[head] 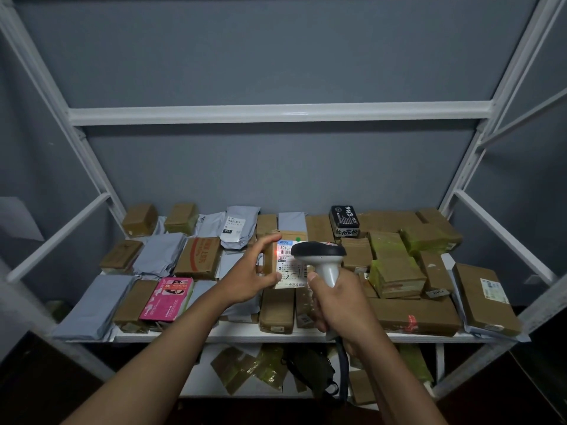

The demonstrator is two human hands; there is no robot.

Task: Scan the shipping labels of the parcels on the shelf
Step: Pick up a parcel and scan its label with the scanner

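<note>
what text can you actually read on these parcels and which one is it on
"501E": white shipping label on the brown cardboard parcel that the left hand holds.
"010": grey plastic mailer bag.
Black box, pink box, other labels: print too blurred to read.

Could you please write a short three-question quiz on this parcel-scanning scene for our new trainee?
1. True or false: the left hand holds up a small parcel with its label facing the scanner.
2. Which hand holds the scanner? A) left B) right C) neither
3. Fill in: the pink box lies on the shelf to the ____ of the left hand.

Key
1. True; fingers curl round its left edge.
2. B; the right hand wraps the handle, a red glow on the label.
3. left
</note>
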